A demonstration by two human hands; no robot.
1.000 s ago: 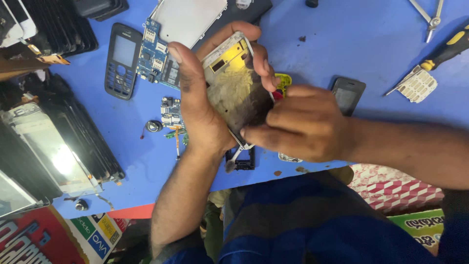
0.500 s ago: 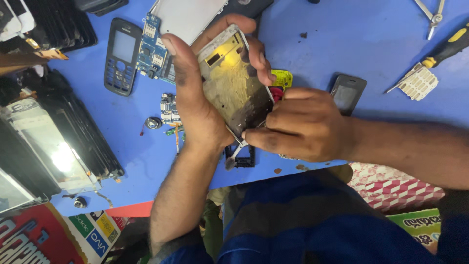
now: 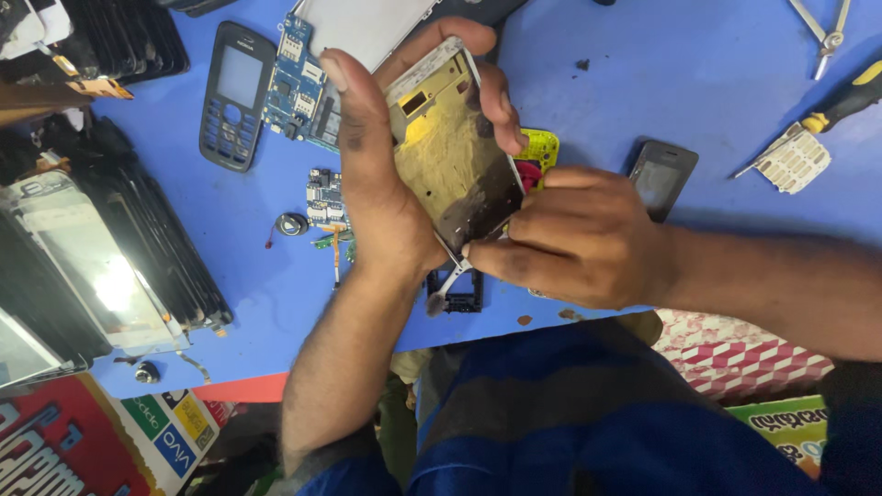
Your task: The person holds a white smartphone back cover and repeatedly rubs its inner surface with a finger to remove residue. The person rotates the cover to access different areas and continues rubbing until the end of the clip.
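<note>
Change: the phone frame (image 3: 455, 156) sits a little higher between the hands than a second ago, its top tipped further from the body; the right hand has slid toward its lower corner.
Left hand (image 3: 381, 184): wraps the frame from its left side, thumb up the edge, fingers curled over the top.
Right hand (image 3: 574, 239): pinches a small brush (image 3: 447, 287) at the frame's lower corner, knuckles up.
Frame: lifted above the blue table (image 3: 643, 83), inner side up.
Nearby: circuit board (image 3: 299, 83) and black keypad cover (image 3: 234, 96) beyond the left thumb; dark small phone (image 3: 663, 174) beyond the right hand.
</note>
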